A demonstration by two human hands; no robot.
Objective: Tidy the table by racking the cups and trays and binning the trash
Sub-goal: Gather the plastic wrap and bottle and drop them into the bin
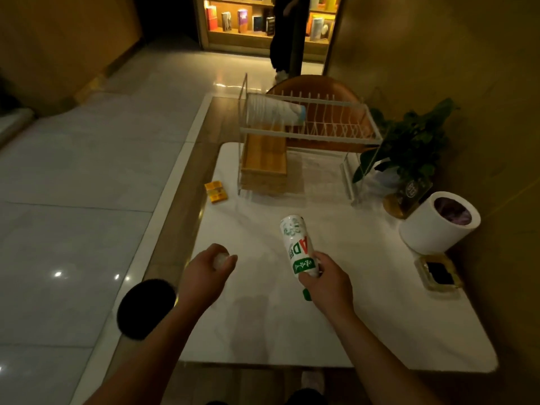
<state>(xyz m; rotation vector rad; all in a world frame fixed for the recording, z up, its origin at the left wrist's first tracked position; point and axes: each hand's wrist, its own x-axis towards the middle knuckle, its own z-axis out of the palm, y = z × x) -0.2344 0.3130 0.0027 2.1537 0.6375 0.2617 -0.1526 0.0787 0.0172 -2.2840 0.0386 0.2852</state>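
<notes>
Forearms enter from the bottom edge, both cut off there. At 7 o'clock of the frame, the left hand (209, 273) curls its fingers round a small white item (221, 258). Most of the item is hidden in the grasp, so its kind cannot be told. Left of that arm, a round black object (146, 308) sits out of focus and cannot be identified.

At 5 o'clock, the right hand (327, 285) grips the lower end of a white bottle (296, 244) with a green label. The bottle is held above the white table (263, 331), tilted toward 12 o'clock, with its base hidden in the palm.

At 3 o'clock, a glass ashtray (438, 273) lies near the table edge. Just beyond it stands a white bin (432, 229) with a dark liner.

At 10 o'clock from the bottle, a yellow pack (216, 192) lies on the table.

At 12 o'clock stands a white wire rack (309, 135). Stacked cups (274, 112) lie sideways on its upper tier, and wooden trays (264, 162) sit on the lower tier. A potted plant (409, 147) stands at 2 o'clock, its pot partly hidden by a dim sign (415, 191).
</notes>
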